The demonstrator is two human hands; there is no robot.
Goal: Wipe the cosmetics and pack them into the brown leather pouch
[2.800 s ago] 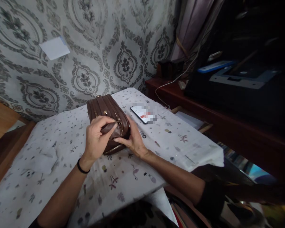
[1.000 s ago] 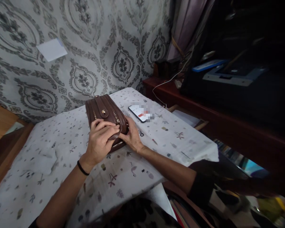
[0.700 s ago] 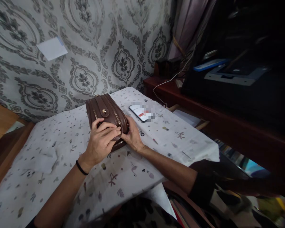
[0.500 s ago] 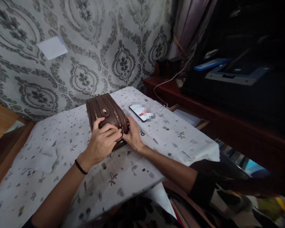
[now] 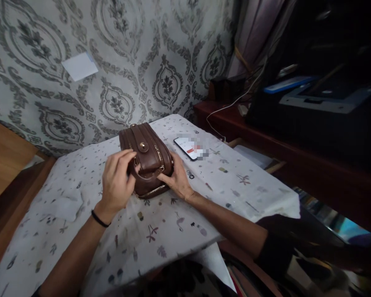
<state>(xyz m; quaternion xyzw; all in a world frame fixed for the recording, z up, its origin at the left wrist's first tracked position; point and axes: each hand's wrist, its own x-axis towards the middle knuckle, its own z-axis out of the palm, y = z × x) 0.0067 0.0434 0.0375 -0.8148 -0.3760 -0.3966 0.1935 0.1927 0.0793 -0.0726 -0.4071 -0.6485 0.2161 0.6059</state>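
A brown leather bag (image 5: 153,161) with gold zips and a round gold stud lies on the patterned tablecloth. My left hand (image 5: 119,179) is at its near left corner, fingers bent over the edge by the left zip and thumb low against the side. A fingertip shows beside the curved strap (image 5: 146,177) on the bag's near end. Whether those fingers pinch a zip pull is hidden. My right hand (image 5: 179,179) grips the right side, its thumb on the near end by the strap and its fingers behind the bag.
A phone (image 5: 190,148) with a lit screen lies right of the bag. The white tablecloth (image 5: 228,185) reaches the patterned wall (image 5: 117,103). To the right stand a dark red cabinet (image 5: 222,113) with a white cable (image 5: 235,99) and a partly open drawer (image 5: 253,156).
My left hand has moved left, from the zip on the bag's right side to its left corner, uncovering the strap and near end. My right hand stays on the bag. The view has shifted slightly.
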